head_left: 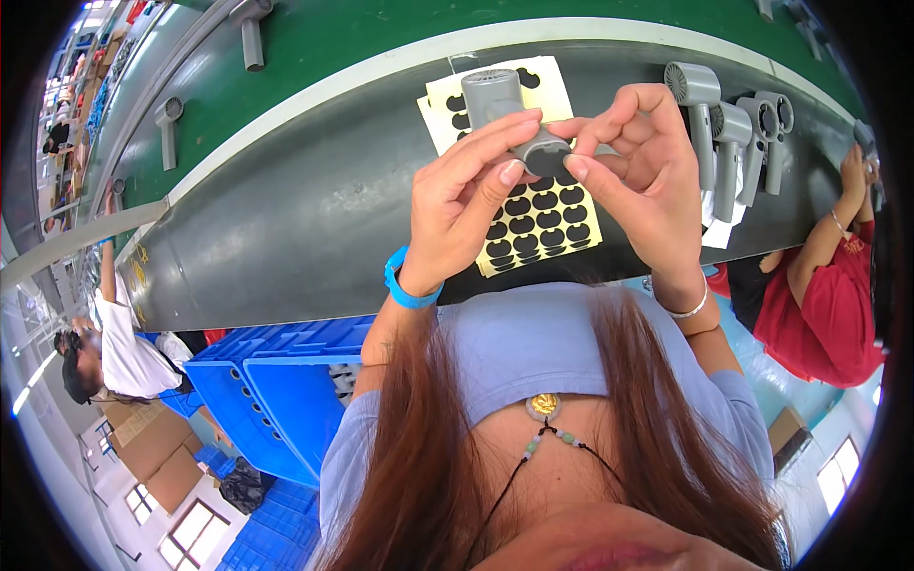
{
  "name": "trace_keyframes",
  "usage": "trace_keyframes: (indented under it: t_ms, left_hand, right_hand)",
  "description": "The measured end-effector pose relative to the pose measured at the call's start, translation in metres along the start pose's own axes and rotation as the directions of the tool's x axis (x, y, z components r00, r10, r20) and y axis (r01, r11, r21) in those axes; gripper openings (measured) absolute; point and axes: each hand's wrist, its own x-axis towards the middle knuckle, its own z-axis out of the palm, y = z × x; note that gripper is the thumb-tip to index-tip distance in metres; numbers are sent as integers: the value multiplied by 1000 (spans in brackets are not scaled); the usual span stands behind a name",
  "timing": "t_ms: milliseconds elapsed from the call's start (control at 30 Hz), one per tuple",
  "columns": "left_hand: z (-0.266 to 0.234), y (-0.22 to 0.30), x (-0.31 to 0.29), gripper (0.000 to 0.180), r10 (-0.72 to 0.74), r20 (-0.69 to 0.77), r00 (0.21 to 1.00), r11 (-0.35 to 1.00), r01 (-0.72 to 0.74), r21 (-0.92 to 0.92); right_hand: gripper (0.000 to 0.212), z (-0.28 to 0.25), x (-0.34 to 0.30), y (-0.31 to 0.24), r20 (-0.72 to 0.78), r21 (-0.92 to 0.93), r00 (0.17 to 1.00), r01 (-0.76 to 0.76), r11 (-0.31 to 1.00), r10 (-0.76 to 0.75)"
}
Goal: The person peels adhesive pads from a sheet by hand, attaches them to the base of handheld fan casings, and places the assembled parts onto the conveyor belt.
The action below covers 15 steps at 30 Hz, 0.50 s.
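Observation:
A grey handheld device shaped like a hair dryer [491,95] lies over the sticker sheets, its vented head away from me and its handle end toward me. My left hand [462,195] is wrapped around the handle, fingers over the top and thumb near the end. On the handle's end face sits a dark oval sticker [547,160]. The thumb and forefinger of my right hand [643,171] pinch at that sticker's right edge; the other fingers are curled up. Beneath both hands lie pale yellow sheets [583,90] with rows of black oval stickers [523,225].
Several similar grey devices [729,143] rest at the right of the dark bench [286,209]. Beyond a pale rail, a green conveyor belt [352,33] carries more. Blue crates [286,381] stand at lower left. Co-workers in white [129,338] and red [833,319] sit at either side.

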Motion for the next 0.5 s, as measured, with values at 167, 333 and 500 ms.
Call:
trace_keyframes:
  t_ms: [167,333,500]
  left_hand:
    - [0,0,0,28,3,1,1000,1000,-3,-8]
    - [0,0,-1,32,-20,-7,1000,1000,20,-23]
    - [5,-1,-1,33,-34,-51,998,999,34,1]
  right_hand:
    - [37,-1,1,0,1,5,1000,-15,1000,15]
    - [36,0,1,-2,-7,-18,1000,-7,1000,6]
    - [36,0,0,-2,-7,-55,1000,4,998,-4]
